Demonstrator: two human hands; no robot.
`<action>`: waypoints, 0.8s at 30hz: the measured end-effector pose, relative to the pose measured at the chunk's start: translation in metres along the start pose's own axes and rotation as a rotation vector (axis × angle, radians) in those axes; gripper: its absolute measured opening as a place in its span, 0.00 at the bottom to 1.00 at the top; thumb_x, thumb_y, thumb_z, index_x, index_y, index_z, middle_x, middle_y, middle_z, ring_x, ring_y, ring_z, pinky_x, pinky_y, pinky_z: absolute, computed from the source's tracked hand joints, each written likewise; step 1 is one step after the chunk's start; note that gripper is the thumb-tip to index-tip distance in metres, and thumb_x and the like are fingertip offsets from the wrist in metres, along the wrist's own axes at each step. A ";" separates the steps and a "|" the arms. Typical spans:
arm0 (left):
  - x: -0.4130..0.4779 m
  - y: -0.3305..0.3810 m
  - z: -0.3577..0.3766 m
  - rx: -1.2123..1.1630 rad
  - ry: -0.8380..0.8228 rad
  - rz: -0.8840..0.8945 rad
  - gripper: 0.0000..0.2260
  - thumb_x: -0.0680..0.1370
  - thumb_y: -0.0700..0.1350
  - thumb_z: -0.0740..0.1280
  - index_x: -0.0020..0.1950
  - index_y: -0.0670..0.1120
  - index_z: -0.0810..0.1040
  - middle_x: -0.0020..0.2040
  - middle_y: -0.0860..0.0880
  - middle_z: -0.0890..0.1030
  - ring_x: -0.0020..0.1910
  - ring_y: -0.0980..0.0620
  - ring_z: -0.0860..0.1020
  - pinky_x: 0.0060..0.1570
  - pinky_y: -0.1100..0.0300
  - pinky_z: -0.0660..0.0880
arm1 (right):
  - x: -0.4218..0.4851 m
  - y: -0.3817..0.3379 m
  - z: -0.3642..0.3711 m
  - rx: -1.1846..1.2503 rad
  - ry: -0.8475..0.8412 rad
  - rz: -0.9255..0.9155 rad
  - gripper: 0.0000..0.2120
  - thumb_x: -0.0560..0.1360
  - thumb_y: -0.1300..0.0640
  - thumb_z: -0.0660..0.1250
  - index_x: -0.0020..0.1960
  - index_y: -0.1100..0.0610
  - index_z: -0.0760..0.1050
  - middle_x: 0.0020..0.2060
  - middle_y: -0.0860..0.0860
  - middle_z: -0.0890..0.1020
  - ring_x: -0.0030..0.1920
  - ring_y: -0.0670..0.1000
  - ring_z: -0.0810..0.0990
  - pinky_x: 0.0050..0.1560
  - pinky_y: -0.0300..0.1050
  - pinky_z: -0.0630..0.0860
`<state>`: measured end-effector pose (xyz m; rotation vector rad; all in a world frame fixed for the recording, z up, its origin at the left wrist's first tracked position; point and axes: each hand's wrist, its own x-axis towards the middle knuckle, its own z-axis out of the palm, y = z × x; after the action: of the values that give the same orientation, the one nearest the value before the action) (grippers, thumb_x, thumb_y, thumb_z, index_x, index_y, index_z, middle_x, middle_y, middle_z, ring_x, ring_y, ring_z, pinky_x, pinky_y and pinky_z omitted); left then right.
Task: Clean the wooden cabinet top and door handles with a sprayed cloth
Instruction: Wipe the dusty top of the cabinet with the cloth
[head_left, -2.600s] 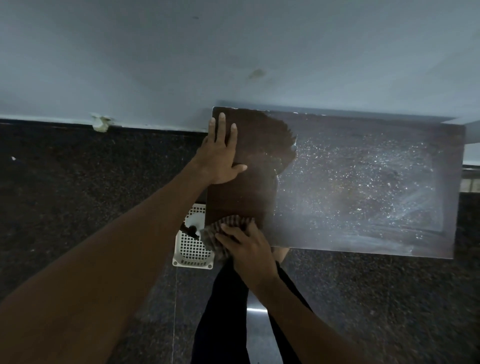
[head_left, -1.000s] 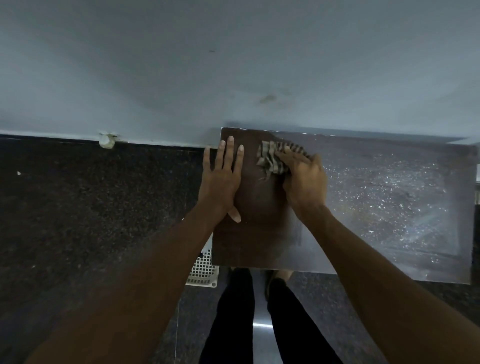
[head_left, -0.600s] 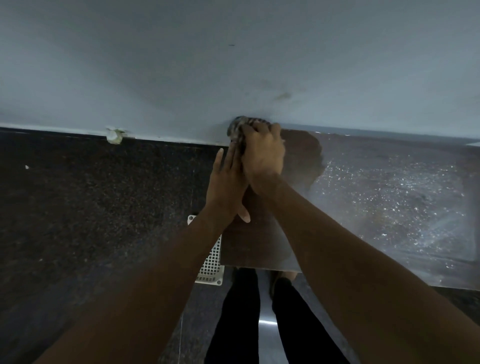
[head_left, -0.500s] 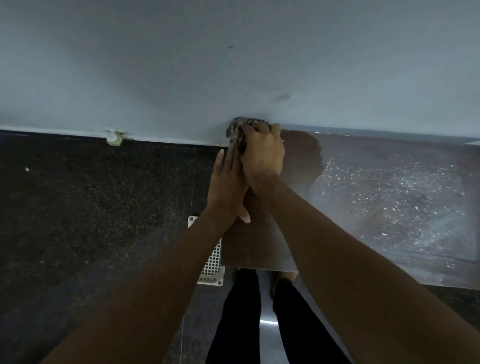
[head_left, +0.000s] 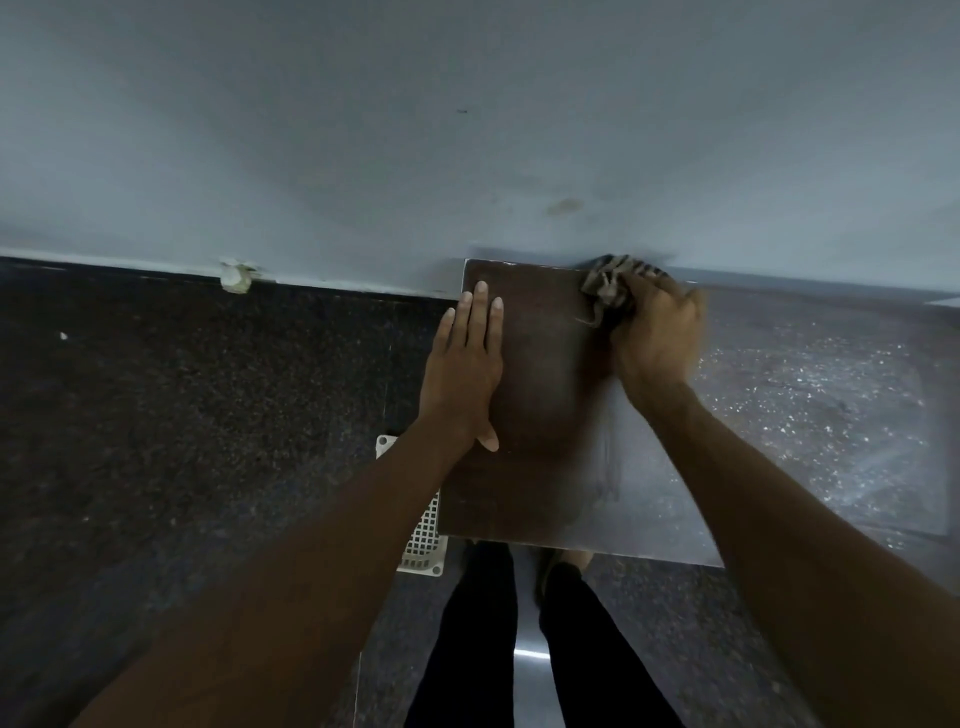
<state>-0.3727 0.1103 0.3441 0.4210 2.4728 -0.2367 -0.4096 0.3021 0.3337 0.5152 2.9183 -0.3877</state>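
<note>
The wooden cabinet top (head_left: 540, 374) runs from the centre to the right edge, flush against the wall. Its left part is dark and wiped; the right part (head_left: 810, 395) is grey with dust and white specks. My left hand (head_left: 465, 369) lies flat, fingers together, on the top's left edge. My right hand (head_left: 657, 338) is blurred with motion and grips a crumpled striped cloth (head_left: 610, 286) pressed on the top's back edge by the wall. No door handles are in view.
A pale blue wall (head_left: 467, 130) fills the upper half. Dark speckled floor (head_left: 182, 441) lies to the left and below. A white perforated grate (head_left: 423, 540) sits on the floor under the cabinet's left corner. My legs in dark trousers (head_left: 519, 649) stand at the front edge.
My right hand has swept the cloth to the right along the back edge, away from the back left corner. My left hand has stayed flat in place.
</note>
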 end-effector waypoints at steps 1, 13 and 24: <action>0.000 0.001 0.000 0.008 -0.001 -0.001 0.74 0.55 0.65 0.80 0.78 0.35 0.32 0.78 0.33 0.34 0.79 0.36 0.38 0.79 0.46 0.41 | -0.001 -0.011 0.002 0.024 0.007 0.037 0.23 0.74 0.66 0.65 0.67 0.52 0.77 0.63 0.55 0.79 0.59 0.62 0.71 0.52 0.52 0.74; 0.004 0.006 -0.002 0.064 -0.030 -0.027 0.75 0.54 0.67 0.79 0.77 0.34 0.30 0.78 0.32 0.34 0.80 0.36 0.38 0.79 0.46 0.40 | -0.018 -0.053 0.003 0.049 -0.148 -0.253 0.23 0.78 0.65 0.62 0.71 0.52 0.73 0.68 0.50 0.75 0.64 0.60 0.69 0.53 0.53 0.76; 0.004 0.006 -0.001 0.073 -0.022 -0.031 0.76 0.53 0.65 0.80 0.76 0.34 0.29 0.78 0.32 0.33 0.79 0.35 0.38 0.79 0.45 0.44 | 0.010 0.077 -0.026 -0.078 0.005 0.088 0.22 0.76 0.69 0.63 0.67 0.56 0.76 0.61 0.59 0.79 0.57 0.65 0.74 0.48 0.52 0.75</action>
<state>-0.3737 0.1173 0.3423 0.4085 2.4563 -0.3436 -0.3946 0.3823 0.3388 0.6307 2.8890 -0.2603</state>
